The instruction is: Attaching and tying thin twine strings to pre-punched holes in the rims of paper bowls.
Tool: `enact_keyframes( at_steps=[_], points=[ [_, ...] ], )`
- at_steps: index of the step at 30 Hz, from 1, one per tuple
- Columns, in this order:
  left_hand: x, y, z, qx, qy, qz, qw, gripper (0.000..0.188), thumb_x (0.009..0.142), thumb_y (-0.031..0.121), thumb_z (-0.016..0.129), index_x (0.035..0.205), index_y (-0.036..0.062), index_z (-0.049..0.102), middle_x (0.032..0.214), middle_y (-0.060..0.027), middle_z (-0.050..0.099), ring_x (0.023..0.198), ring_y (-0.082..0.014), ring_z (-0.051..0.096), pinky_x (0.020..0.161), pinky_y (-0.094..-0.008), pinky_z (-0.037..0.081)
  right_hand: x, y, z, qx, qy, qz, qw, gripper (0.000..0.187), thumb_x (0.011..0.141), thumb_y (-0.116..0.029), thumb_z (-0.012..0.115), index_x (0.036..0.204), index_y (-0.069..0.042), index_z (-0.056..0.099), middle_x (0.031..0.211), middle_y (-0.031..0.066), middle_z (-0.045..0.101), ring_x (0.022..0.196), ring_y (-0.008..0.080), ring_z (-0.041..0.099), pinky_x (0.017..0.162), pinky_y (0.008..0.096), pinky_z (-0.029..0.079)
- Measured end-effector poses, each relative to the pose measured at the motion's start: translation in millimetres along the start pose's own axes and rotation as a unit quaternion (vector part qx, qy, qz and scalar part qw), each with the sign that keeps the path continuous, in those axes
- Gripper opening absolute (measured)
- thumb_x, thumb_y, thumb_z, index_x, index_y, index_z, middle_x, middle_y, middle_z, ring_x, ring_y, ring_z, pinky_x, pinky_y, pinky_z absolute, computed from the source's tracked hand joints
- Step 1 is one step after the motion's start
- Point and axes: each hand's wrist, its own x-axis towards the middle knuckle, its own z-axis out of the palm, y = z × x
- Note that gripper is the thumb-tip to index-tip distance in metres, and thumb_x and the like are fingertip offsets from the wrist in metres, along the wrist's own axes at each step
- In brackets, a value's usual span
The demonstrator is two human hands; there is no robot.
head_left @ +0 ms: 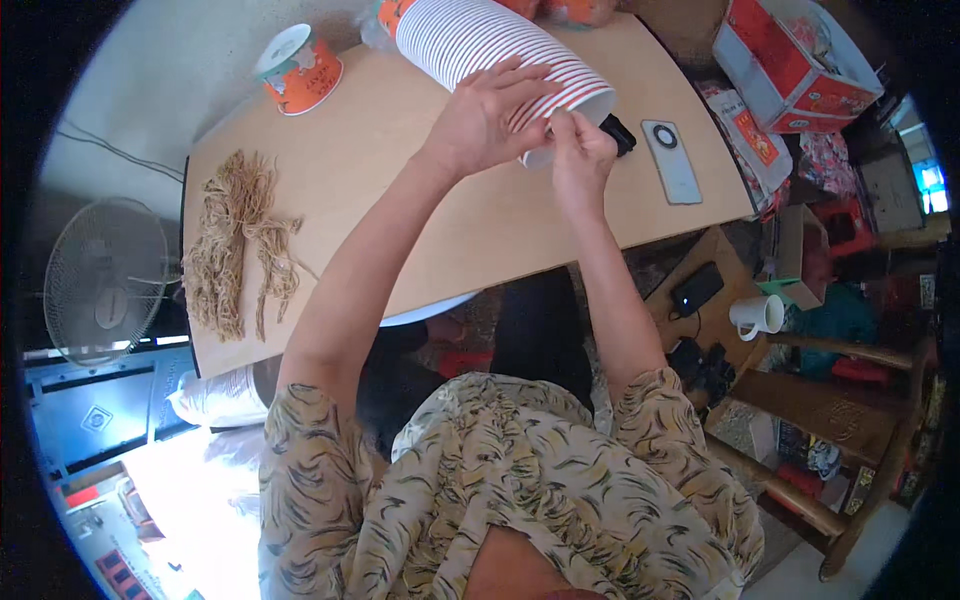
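A long stack of nested paper tubs (pixel 440 40), white-rimmed with red lines, lies on its side on the table (pixel 390 215), its open end toward me. My left hand (pixel 480 125) lies across the rims at that end, fingers stretched over the stack and thumb reaching toward the other hand. My right hand (pixel 582 155) pinches the rim of the nearest tub, fingertips close to the left thumb. Just right of the open end is a black object (pixel 618 136), partly hidden. A bundle of tan, fibrous strands (pixel 225 250) lies at the table's left.
One orange printed tub (pixel 312 85) stands at the back left. A silver phone (pixel 672 165) lies on the right. Beyond the right edge are a red-and-white carton (pixel 790 80), a white mug (pixel 757 316), a dark phone (pixel 698 288) and a wooden chair (pixel 850 410). A fan (pixel 108 280) stands left.
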Motion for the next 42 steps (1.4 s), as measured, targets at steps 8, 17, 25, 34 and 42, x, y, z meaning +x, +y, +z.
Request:
enact_keyframes(
  at_steps=[8, 17, 25, 34, 42],
  points=[
    [-4, 9, -6, 0.014, 0.05, -0.026, 0.998, 0.048, 0.082, 0.018, 0.073, 0.129, 0.01, 0.065, 0.133, -0.0135, 0.064, 0.121, -0.0346, 0.062, 0.104, -0.0425, 0.051, -50, -40, -45, -0.182, 0.032, -0.019, 0.983, 0.02, 0.094, -0.01, 0.061, 0.081, 0.005, 0.06, 0.067, -0.0017, 0.055, 0.07, 0.002, 0.05, 0.061, 0.0239, 0.043],
    [-108, 74, -88, -0.574, 0.16, -0.36, 0.718, 0.054, 0.102, 0.037, 0.059, 0.14, -0.0015, 0.056, 0.134, -0.0131, 0.065, 0.125, -0.0252, 0.059, 0.107, -0.0348, 0.043, -143, -108, -21, -0.38, -0.115, -0.428, 0.812, 0.025, 0.078, 0.001, 0.068, 0.103, -0.001, 0.065, 0.081, 0.006, 0.066, 0.075, 0.0218, 0.064, 0.079, 0.0387, 0.048],
    [-181, 84, -112, -0.336, 0.17, -0.453, 0.808, 0.041, 0.094, 0.016, 0.056, 0.127, -0.0068, 0.063, 0.11, -0.0093, 0.07, 0.101, -0.0155, 0.062, 0.091, -0.0295, 0.048, -172, -88, 33, -0.35, -0.256, -0.444, 0.784, 0.045, 0.074, -0.016, 0.083, 0.115, -0.008, 0.066, 0.114, 0.0088, 0.067, 0.116, 0.0227, 0.061, 0.108, 0.0556, 0.033],
    [-205, 52, -122, -0.41, 0.146, -0.523, 0.733, 0.036, 0.093, 0.025, 0.051, 0.108, -0.0016, 0.069, 0.096, -0.0077, 0.067, 0.086, -0.0173, 0.063, 0.082, -0.0333, 0.053, -131, -48, 11, -0.106, -0.348, -0.082, 0.928, 0.127, 0.061, -0.026, 0.096, 0.157, 0.0, 0.018, 0.156, 0.0162, 0.036, 0.147, 0.0286, 0.033, 0.119, 0.0431, 0.031],
    [-198, 64, -135, -0.401, 0.126, -0.567, 0.708, 0.064, 0.104, 0.055, 0.041, 0.128, -0.0014, 0.06, 0.118, -0.0167, 0.068, 0.101, -0.0253, 0.07, 0.094, -0.0406, 0.056, -109, -9, 29, 0.13, -0.352, 0.126, 0.918, 0.099, 0.071, -0.036, 0.09, 0.148, -0.005, 0.038, 0.135, 0.0095, 0.055, 0.127, 0.0212, 0.053, 0.106, 0.0381, 0.045]
  ],
)
